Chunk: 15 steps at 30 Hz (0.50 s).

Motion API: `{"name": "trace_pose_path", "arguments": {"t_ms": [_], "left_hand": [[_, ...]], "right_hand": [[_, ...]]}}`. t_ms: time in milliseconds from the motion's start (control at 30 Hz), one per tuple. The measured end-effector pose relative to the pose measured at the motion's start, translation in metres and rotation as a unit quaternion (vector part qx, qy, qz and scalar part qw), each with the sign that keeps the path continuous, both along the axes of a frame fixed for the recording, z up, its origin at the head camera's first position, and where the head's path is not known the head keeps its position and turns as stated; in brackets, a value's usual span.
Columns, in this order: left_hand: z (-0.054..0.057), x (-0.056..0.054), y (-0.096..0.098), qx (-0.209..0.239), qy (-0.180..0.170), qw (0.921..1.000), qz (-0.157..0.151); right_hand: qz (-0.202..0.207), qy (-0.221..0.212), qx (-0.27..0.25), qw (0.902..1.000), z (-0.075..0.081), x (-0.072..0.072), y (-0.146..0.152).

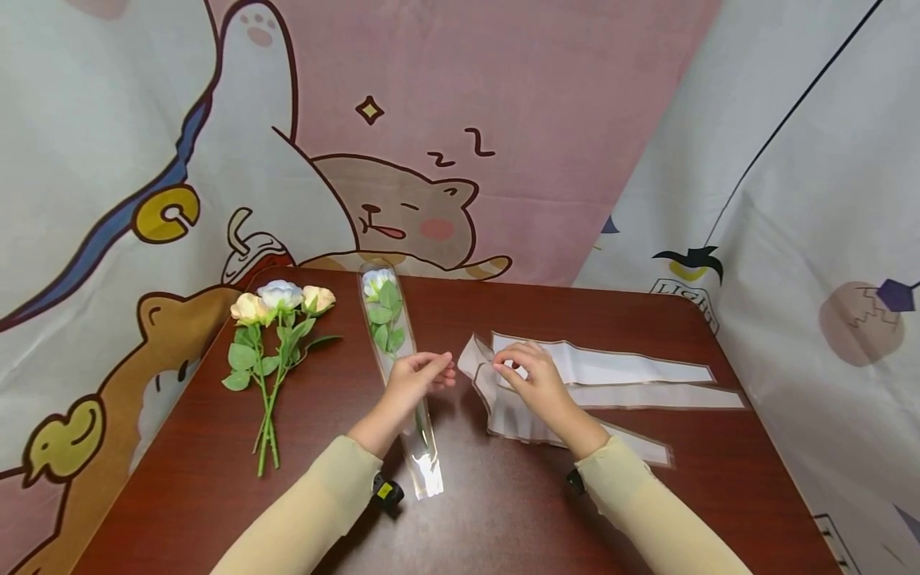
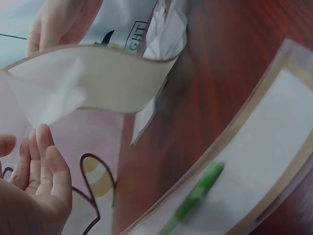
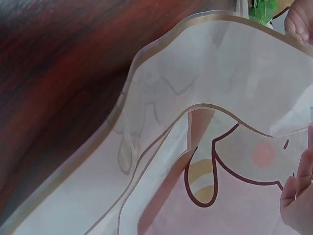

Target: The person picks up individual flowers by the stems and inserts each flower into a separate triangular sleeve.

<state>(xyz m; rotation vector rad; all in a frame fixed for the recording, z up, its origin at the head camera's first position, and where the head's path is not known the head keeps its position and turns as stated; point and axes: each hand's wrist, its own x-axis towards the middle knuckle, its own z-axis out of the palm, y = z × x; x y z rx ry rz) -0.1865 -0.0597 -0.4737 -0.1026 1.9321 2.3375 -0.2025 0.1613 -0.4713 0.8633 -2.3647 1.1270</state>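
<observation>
My right hand (image 1: 530,377) pinches a translucent flower sleeve (image 1: 517,419) with a gold border near its wide end. That end stands raised and curved off the table. Beside it, my left hand (image 1: 420,375) has its fingers loosely extended, fingertips right at a corner of the sleeve (image 2: 117,85) in the left wrist view; the thumb is apart from them. Below the left forearm lies a long clear sleeve (image 1: 430,475) holding one pale blue rose (image 1: 378,283) with green leaves (image 1: 388,311). The right wrist view shows the raised sleeve (image 3: 234,68) arching between both hands.
More sleeves (image 1: 632,367) fan out on the right of the brown table (image 1: 489,519). On the left lie several loose roses, a blue one (image 1: 280,295) between cream ones (image 1: 249,309), stems (image 1: 267,423) crossed. A cartoon-printed cloth (image 1: 546,144) hangs behind.
</observation>
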Motion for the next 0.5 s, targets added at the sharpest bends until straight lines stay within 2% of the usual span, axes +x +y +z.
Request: {"name": "trace_pose_path", "arguments": {"t_ms": [100,167,233,267,300,367,500], "left_hand": [[0.006,-0.002,-0.012,-0.031,0.006,0.9995,-0.004],[0.009,-0.004,-0.024,-0.068,0.02,0.9975,-0.008],[0.012,-0.006,-0.04,-0.121,0.029,0.9922,-0.008],[0.013,-0.007,-0.049,-0.156,0.035,0.9871,-0.003],[0.014,-0.008,-0.059,-0.196,0.041,0.9798,0.0],[0.014,-0.009,-0.08,-0.284,0.053,0.9572,0.015],[0.013,-0.008,-0.127,-0.428,0.066,0.8998,0.051]], "right_hand": [[0.002,0.005,0.005,1.0,-0.001,0.0,0.002],[-0.003,0.006,0.005,1.0,0.0,0.0,0.004],[-0.011,0.008,0.008,0.9999,0.0,0.0,0.007],[-0.014,0.007,0.009,0.9998,0.0,0.0,0.009],[-0.016,0.002,0.009,0.9998,0.001,0.0,0.011],[-0.019,-0.007,0.009,0.9998,0.001,-0.001,0.015],[-0.023,-0.018,0.01,0.9995,0.0,-0.003,0.022]]}}
